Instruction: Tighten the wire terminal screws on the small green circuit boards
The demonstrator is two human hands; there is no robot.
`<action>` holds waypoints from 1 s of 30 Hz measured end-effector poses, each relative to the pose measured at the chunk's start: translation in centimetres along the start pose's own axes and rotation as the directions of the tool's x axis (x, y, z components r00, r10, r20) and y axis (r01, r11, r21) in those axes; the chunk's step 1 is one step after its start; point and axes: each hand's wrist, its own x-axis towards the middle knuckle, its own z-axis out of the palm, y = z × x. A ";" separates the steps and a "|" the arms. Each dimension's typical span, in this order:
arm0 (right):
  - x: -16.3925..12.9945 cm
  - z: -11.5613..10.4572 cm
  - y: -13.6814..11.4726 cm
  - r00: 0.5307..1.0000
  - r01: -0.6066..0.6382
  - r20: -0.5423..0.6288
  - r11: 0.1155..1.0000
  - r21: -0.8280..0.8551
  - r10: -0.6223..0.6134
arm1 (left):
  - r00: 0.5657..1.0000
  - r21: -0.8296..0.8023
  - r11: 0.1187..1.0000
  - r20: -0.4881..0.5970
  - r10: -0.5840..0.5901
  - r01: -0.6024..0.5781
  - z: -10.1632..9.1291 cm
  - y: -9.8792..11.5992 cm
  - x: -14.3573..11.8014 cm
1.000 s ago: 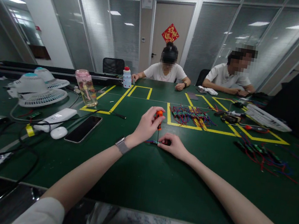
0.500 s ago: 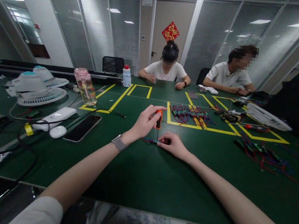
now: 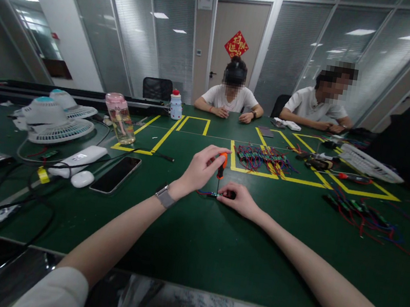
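Note:
An orange and black screwdriver point(image 3: 221, 170) stands upright in front of me, and my left hand point(image 3: 200, 168) is closed on its handle with thumb and fingers. Its thin shaft points down and its tip meets a small green circuit board point(image 3: 214, 195) on the table. Red and blue wires run out from the board's left end. My right hand point(image 3: 242, 201) pinches the board's right end against the table. A small dark thing shows under the right fingers; I cannot make out what it is.
Beyond my hands lies a row of wired circuit boards point(image 3: 264, 157) inside yellow tape; another pile point(image 3: 361, 209) is at right. To the left are a phone point(image 3: 116, 174), a white fan point(image 3: 61, 131), a bottle point(image 3: 120, 119) and black cables. Two people sit across the table point(image 3: 182, 248).
My left fingers have shifted slightly on the screwdriver handle, while its tip stays at the board. My right hand holds its place. The person opposite has brought their hands closer together.

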 end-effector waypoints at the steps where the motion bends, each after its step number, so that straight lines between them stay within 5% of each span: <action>1: 0.0 0.0 0.0 1.000 0.000 0.001 1.000 -0.002 0.000 | 1.000 -0.003 1.000 0.006 -0.002 0.002 -0.1 0.0 0.1; 22: -0.1 -0.1 -0.1 1.000 0.009 0.004 1.000 -0.017 -0.009 | 0.998 -0.087 0.996 0.066 0.015 -0.009 -1.1 -0.5 0.5; 30: -0.1 -0.1 -0.1 1.000 -0.002 0.006 1.000 -0.012 0.002 | 0.995 -0.036 0.998 -0.083 -0.054 0.052 -0.5 -0.9 0.4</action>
